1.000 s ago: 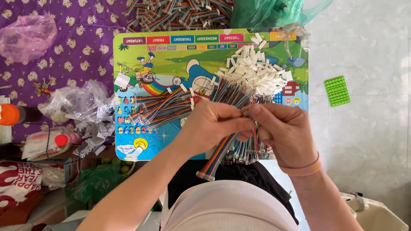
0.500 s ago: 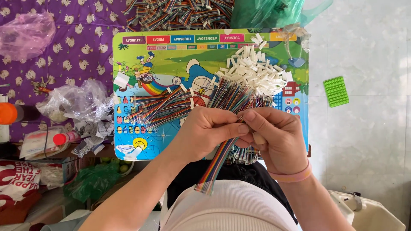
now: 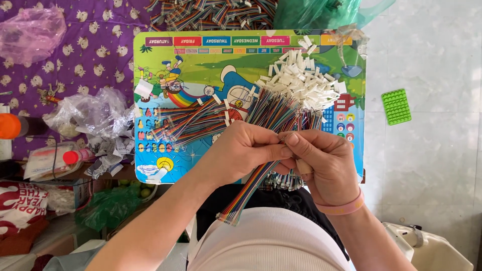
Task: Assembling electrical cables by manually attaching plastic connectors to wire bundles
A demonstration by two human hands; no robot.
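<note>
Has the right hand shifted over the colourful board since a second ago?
Yes. The right hand has drifted slightly left, toward the left hand, judged against the board, whose right edge now shows more clearly.

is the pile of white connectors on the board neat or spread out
Spread out. The white connectors lie fanned in a loose heap at the far end of the coloured wires, pointing every way across the colourful board.
</note>
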